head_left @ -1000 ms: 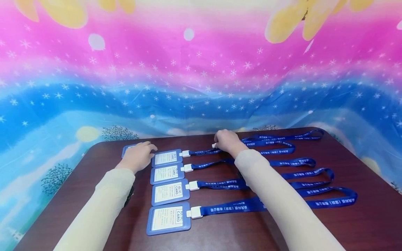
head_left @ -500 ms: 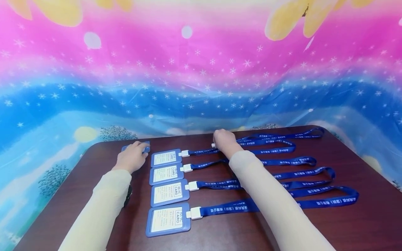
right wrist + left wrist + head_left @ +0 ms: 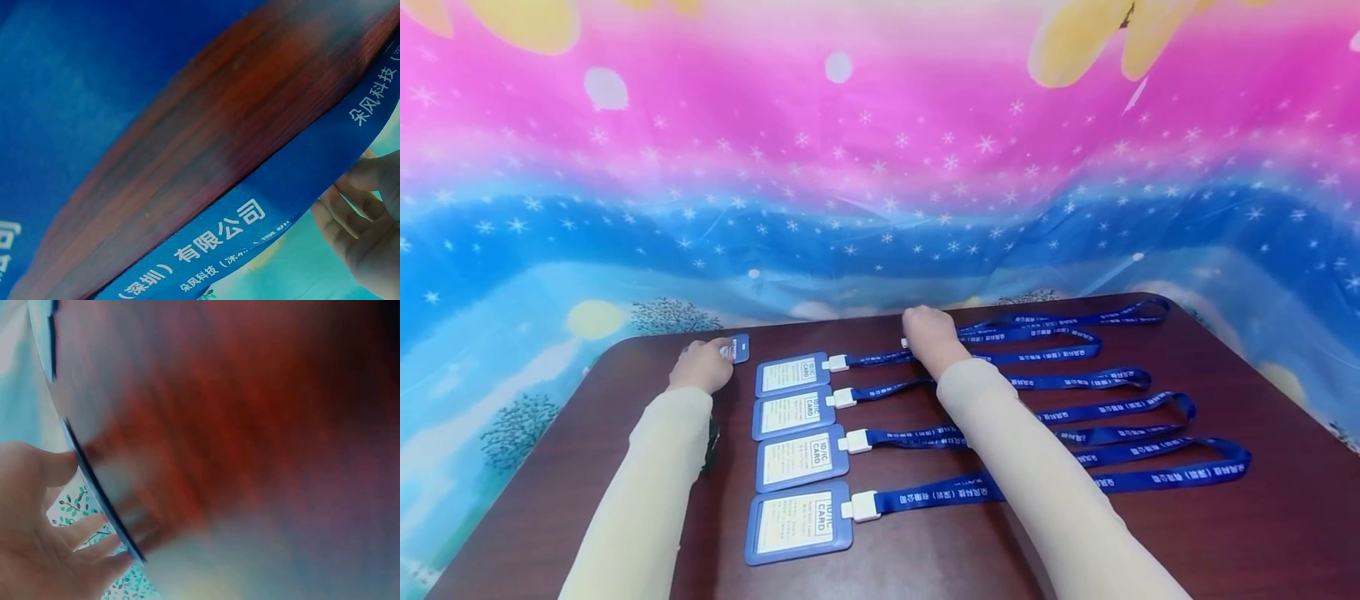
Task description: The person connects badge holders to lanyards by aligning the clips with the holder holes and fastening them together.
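In the head view my left hand (image 3: 702, 367) lies over a blue badge holder (image 3: 741, 348) at the table's back left, covering most of it. From the left wrist, thumb and fingers grip this holder (image 3: 103, 497) at its edges, seen nearly edge-on. My right hand (image 3: 932, 333), fingers curled, holds the rearmost lanyard (image 3: 1048, 320) by its white clip (image 3: 905, 342). In the right wrist view blue lanyard straps (image 3: 225, 231) with white lettering pass in front of that hand's fingers (image 3: 337, 231).
Several badge holders (image 3: 792, 375) lie face up in a column, each joined by a white clip to a blue lanyard (image 3: 925, 497) stretched rightward. My right forearm (image 3: 1045, 475) crosses over these straps. A printed cloth (image 3: 880, 167) hangs behind the brown table (image 3: 647, 358).
My left hand has shifted left, away from the column of badge holders, and the rear holder's right end now shows beside it. My right hand stays about where it was.
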`<state>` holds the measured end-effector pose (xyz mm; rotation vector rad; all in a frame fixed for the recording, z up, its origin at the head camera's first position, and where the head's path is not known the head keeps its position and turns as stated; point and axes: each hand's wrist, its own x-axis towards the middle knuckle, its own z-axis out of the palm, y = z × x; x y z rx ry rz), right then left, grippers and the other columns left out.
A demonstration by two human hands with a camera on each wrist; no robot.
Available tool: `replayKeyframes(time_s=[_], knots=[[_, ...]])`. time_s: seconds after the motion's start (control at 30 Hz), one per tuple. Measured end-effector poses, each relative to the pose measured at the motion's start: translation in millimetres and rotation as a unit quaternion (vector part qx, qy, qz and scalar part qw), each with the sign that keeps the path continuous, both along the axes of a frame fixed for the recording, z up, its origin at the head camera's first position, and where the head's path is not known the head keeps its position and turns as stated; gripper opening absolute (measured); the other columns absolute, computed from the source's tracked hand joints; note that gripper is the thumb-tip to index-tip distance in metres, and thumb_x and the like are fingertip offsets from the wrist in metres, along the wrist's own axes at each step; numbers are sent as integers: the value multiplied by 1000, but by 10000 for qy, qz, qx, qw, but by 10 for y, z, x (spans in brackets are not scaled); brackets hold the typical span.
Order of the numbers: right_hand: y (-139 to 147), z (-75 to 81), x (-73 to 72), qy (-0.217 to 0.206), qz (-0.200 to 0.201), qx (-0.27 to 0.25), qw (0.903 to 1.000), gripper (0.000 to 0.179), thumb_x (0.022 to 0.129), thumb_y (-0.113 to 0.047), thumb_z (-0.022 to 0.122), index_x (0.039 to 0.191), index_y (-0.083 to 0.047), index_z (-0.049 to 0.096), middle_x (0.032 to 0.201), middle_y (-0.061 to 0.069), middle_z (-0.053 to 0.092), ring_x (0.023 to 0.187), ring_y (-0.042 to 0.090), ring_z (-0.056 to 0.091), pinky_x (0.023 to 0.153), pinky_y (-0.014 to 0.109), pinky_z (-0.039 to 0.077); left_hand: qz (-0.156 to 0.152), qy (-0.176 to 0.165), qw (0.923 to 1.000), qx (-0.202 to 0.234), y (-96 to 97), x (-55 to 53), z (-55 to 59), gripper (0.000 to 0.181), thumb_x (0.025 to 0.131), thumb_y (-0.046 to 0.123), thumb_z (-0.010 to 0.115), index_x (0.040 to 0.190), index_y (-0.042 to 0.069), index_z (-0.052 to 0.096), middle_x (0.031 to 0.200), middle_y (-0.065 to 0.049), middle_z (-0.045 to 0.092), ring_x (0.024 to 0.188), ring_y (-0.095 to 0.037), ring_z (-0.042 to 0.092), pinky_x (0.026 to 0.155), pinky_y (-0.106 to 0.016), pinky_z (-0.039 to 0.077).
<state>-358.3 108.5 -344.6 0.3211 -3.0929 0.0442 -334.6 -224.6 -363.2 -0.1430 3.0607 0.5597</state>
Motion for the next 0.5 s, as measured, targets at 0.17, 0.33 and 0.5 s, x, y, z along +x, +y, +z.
replayKeyframes(time_s=[0.17, 0.33, 0.5], knots=[[-10, 8, -1, -22, -22, 62, 10000, 16, 98, -7, 62, 112, -3, 69, 105, 13, 69, 93, 26, 67, 75, 42, 59, -54, -173, 9996, -229, 11, -16, 33, 52, 102, 21, 44, 149, 0, 38, 143, -38, 33, 131, -56, 33, 101, -68, 36], [-12, -15, -11, 131, 101, 85, 9998, 16, 97, -10, 64, 111, -4, 70, 103, 12, 70, 92, 26, 68, 76, 41, 59, -46, -403, 9990, -207, 102, 3, 121, 54, 101, 21, 43, 150, 1, 36, 143, -37, 32, 131, -56, 32, 104, -67, 34], [-18, -2, 10, 229, 171, 91, 9996, 15, 97, -10, 65, 109, -4, 71, 102, 12, 70, 91, 26, 68, 75, 42, 59, -89, -425, 9988, -214, 229, 19, 160, 51, 102, 20, 42, 150, 3, 38, 144, -36, 32, 132, -54, 33, 103, -66, 35]])
